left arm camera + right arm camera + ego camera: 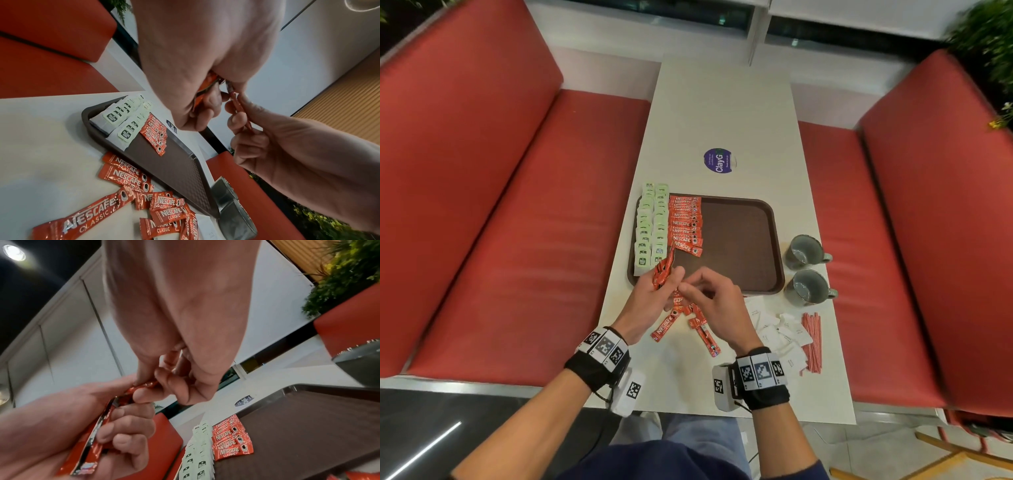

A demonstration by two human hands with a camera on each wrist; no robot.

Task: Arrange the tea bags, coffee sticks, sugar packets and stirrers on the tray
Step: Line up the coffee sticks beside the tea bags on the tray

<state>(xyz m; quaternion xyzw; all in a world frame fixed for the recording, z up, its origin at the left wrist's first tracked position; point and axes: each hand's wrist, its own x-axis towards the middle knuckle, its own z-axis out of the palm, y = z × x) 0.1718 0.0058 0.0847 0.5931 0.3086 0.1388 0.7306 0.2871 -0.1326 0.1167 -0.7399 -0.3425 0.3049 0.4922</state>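
1. The coffee sticks are in hand: a small bundle of sticks [663, 274] is sitting in the left hand [650, 298], fingers curled round it, above the near left corner of the tray [743, 240].
2. The right hand [714, 301] is pinching the end of one stick out of that bundle between thumb and fingertip; the right wrist view is showing the contact.
3. A row of coffee sticks [686, 224] is lying on the tray, just beside two columns of tea bags [652, 228] along its left edge; the right half of the tray is showing bare.
4. Loose coffee sticks [688, 325] are lying on the table [722, 102] beneath the hands.
5. Sugar packets [784, 334] and stirrers [812, 342] are waiting on the table, right of the hands, off the tray; two mugs [806, 270] are standing just beside the tray.
6. Judgement: the coffee row is being extended. The next move is calling for laying the pinched stick at the near end of the row, parallel to the others, without disturbing them.
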